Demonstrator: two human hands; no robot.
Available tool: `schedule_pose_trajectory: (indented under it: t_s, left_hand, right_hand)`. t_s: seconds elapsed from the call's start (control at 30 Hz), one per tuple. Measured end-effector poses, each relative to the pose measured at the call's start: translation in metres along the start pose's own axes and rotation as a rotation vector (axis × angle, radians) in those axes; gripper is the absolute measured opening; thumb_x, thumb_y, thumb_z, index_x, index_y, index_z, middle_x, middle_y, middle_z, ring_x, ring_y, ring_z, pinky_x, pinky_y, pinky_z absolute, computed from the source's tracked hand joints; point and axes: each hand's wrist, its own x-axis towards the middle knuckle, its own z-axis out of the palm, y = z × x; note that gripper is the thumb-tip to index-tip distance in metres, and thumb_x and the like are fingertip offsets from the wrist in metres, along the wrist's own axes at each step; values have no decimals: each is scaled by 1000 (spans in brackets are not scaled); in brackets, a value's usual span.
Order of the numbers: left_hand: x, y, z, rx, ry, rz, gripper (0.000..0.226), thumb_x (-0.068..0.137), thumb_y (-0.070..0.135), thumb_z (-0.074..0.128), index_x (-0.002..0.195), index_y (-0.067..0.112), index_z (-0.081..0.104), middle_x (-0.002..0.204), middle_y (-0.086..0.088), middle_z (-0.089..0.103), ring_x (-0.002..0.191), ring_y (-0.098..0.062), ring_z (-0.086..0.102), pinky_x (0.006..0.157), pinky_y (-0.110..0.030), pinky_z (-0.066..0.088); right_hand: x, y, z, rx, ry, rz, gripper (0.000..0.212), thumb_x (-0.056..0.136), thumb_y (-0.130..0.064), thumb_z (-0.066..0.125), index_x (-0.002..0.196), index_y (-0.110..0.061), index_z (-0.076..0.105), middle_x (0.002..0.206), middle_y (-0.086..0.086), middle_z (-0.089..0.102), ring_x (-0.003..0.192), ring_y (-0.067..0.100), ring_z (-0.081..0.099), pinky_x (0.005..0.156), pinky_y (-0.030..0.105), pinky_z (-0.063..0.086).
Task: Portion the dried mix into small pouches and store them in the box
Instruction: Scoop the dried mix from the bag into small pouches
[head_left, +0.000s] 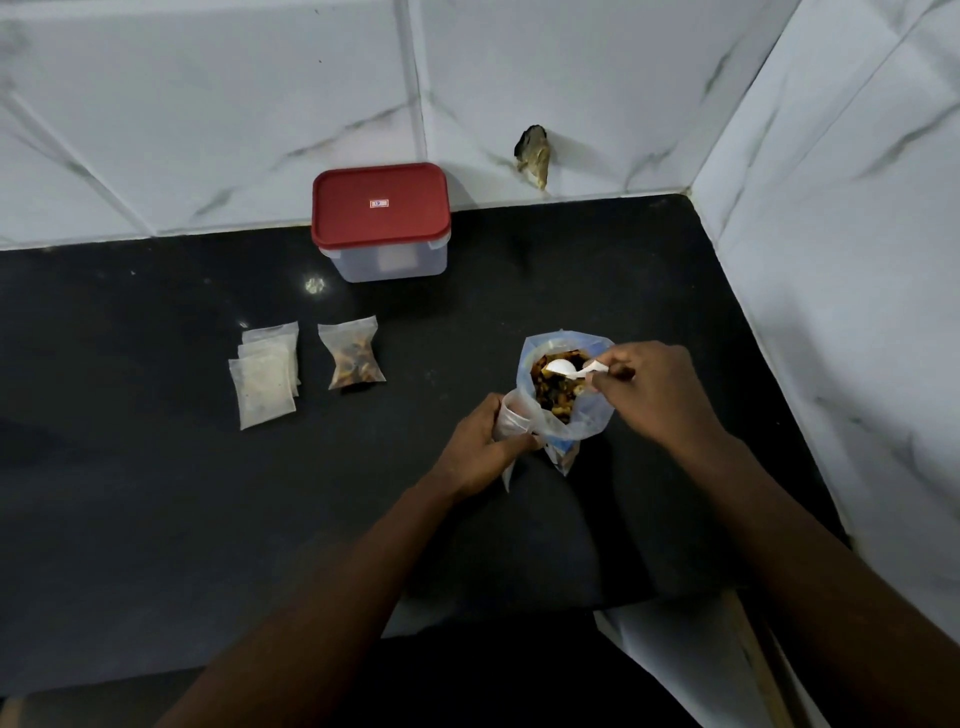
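Here's the right hand (649, 395) pinching the spoon (563, 368) by its handle, bowl dipped in the mix (553, 397) at the bag (582, 415) mouth, near the counter (156, 493) right edge. The left hand (483, 447) grips an empty pouch (511, 415) touching the bag's left side. Both look like thin, floppy, light film, likely slippery and best held at the rim. At the back edge, the box (382, 228) sits lidded

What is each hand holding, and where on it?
The right hand pinches the white spoon by its handle; left hand grips a small pouch around its middle.
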Motion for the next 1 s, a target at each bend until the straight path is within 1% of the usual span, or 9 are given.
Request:
schedule_pose_trajectory:
  t_s: [0.07,0.23,0.3,0.4,0.57,0.67,0.8,0.9,1.0]
  left_hand:
    - [0,1,1,15,-34,-21,39,91,25,76,126,31,59,123,6,68,113,-10,65,100,-39,55]
    - [-1,4,2,32,-63,-24,40,92,22,74,128,29,58,125,4,67,114,-12,64,103,-43,54]
    - [-2,3,3,-8,-67,-34,41,92,19,74,128,30,58,126,4,67,116,-12,64,104,-44,53]
    - [-4,2,5,-114,-71,-39,44,91,14,73,126,35,57,127,3,66,118,-14,64,108,-47,51]
    - [-8,3,11,-208,-35,-9,49,76,24,72,123,31,59,125,-2,67,118,-17,64,99,-36,53]
    - [-8,1,12,-200,-27,-4,43,85,17,72,124,28,60,125,-3,68,116,-15,65,97,-35,54]
    - [-9,2,10,-219,-50,-32,41,92,7,68,124,29,60,126,0,66,114,-9,64,90,-26,49]
    - [-12,2,8,-214,-52,-29,41,82,23,68,122,30,63,127,4,66,120,-8,63,96,-29,50]
    - [-13,1,7,-200,-50,-28,46,77,28,68,123,31,65,130,4,65,123,-9,61,104,-37,49]
  right_hand:
    - [-1,2,4,-28,-30,5,19,90,-24,75,108,-20,75,89,-11,72,78,-3,65,70,11,45]
    - [-3,2,8,-134,-130,10,16,89,-25,73,105,-24,75,92,-6,74,79,2,66,77,25,57]
    - [-2,0,5,-152,-154,30,8,89,-24,71,97,-24,74,84,-7,71,75,3,66,74,28,59]
    - [1,-3,1,-125,-204,88,6,92,-22,69,94,-23,73,79,-8,69,71,4,67,67,25,56]
    - [6,-5,-2,-109,-247,194,16,92,-18,62,91,-13,76,82,4,72,76,16,70,75,38,60]
    - [11,-8,-3,-85,-341,313,19,98,-21,60,100,-8,74,94,8,74,84,19,72,79,36,61]
    - [13,-11,-8,397,-360,668,14,99,-10,58,100,-1,69,82,13,72,66,18,69,53,25,54]
    - [7,-6,-6,590,-353,746,17,100,-7,53,106,1,66,83,15,73,67,20,70,53,26,54]
    - [-3,-3,-4,720,-370,802,19,101,-7,52,108,2,67,86,14,74,67,19,71,53,26,55]
